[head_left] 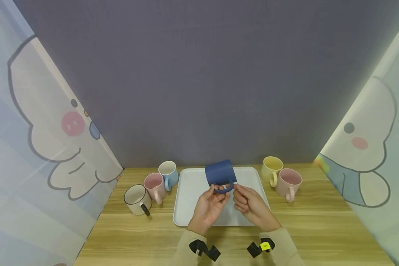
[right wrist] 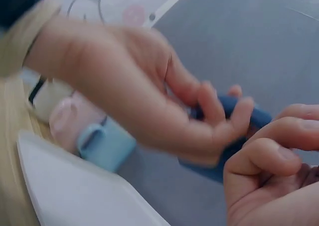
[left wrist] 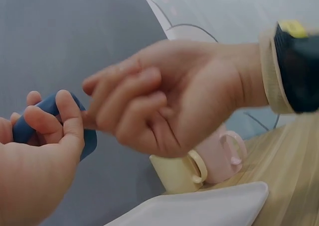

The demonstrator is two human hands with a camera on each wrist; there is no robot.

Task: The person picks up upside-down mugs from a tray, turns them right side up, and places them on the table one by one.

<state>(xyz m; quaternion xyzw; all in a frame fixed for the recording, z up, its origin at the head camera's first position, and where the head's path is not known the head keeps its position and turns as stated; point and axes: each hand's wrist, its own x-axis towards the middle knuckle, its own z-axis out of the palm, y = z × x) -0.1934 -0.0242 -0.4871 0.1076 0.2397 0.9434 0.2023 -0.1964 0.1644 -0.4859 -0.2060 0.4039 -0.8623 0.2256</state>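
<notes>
A dark blue mug [head_left: 220, 173] lies on its side in the air above a white tray [head_left: 183, 212], its handle toward me in the head view. My left hand [head_left: 208, 210] holds the handle between thumb and fingers, palm turned up. From the other side my right hand [head_left: 252, 207] reaches to the handle. One of its fingertips meets the handle, while its other fingers are curled in the left wrist view. Whether it pinches the handle is hidden behind the left fingers. In the right wrist view the hands cover much of the mug [right wrist: 204, 170].
Left of the tray stand a cream mug [head_left: 134, 209] with a dark rim, a pink mug [head_left: 159, 191] and a light blue mug [head_left: 173, 178]. A yellow mug [head_left: 266, 175] and another pink mug [head_left: 282, 189] stand to its right. A grey wall [head_left: 199, 92] rises behind the wooden table [head_left: 319, 221].
</notes>
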